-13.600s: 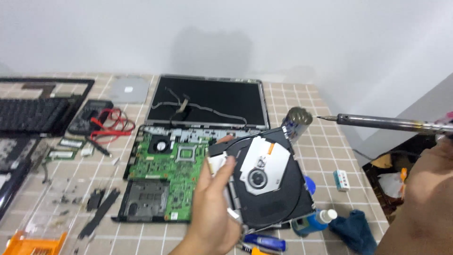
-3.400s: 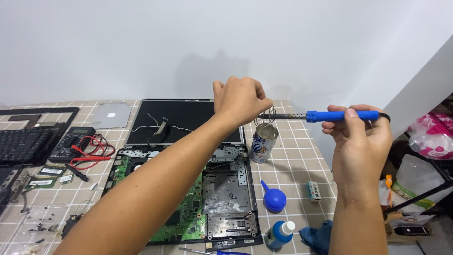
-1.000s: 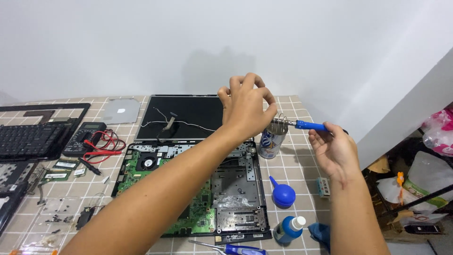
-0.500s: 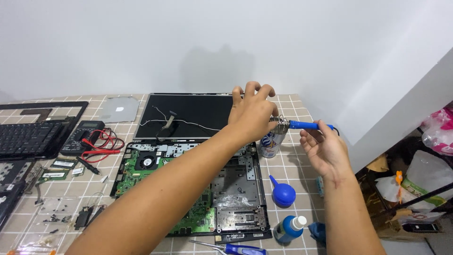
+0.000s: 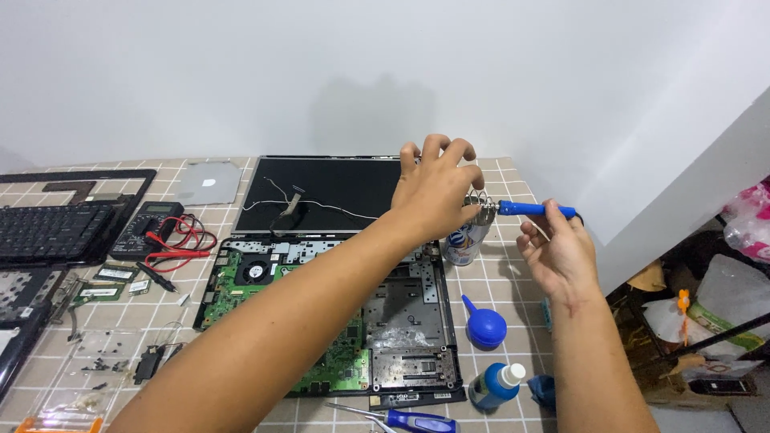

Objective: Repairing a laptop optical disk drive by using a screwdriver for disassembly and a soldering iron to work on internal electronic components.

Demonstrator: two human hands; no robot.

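My left hand reaches across the table with its fingers curled over the wire coil holder, which stands on a small can. A soldering iron with a blue handle lies level with its tip inside that coil. Just below the handle my right hand hovers palm up, its fingertips at the handle and fingers apart, not closed round it. My left forearm passes over an opened laptop base with a green motherboard.
A detached laptop screen panel lies at the back. A multimeter with red leads and a keyboard are at the left. A blue blower bulb, blue bottle and screwdriver sit near the table's right edge.
Both hands came down toward the can. The iron's tip went into the coil holder, and my right hand loosened from the blue handle and dropped just under it.
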